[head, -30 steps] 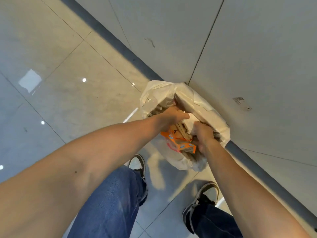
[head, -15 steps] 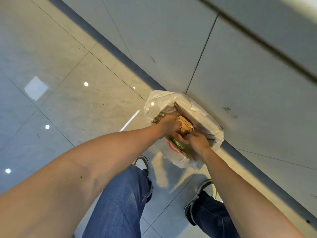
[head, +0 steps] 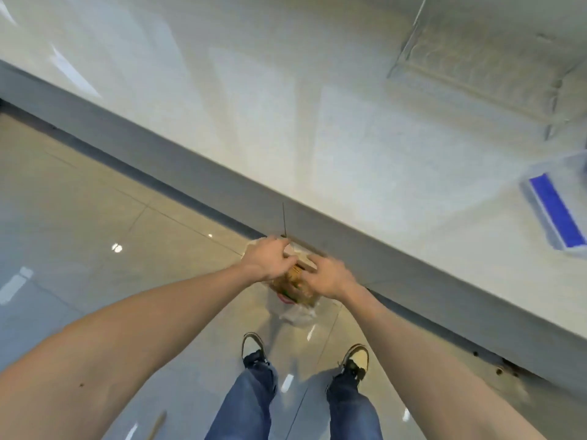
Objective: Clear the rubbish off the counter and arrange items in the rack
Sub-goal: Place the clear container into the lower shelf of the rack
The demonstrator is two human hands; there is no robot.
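Observation:
A white plastic rubbish bag (head: 297, 314) hangs low over the floor, just in front of the counter's grey edge, stuffed with brown paper and a bit of red packaging. My left hand (head: 266, 258) grips the bag's rim on its left side. My right hand (head: 328, 276) grips the rim on its right side, and a pale flat piece (head: 301, 260) sticks up between the two hands. Most of the bag is hidden behind my hands.
The white counter (head: 317, 138) fills the upper right, its grey edge (head: 197, 182) running diagonally. On it lie a clear container (head: 476, 61) and a clear lid with a blue strip (head: 556, 214). My shoes (head: 254, 346) stand on the glossy tiled floor below.
The view has swung up from the floor and the counter's side to its top. Both hands stay on the bag, which now looks more closed and lifted.

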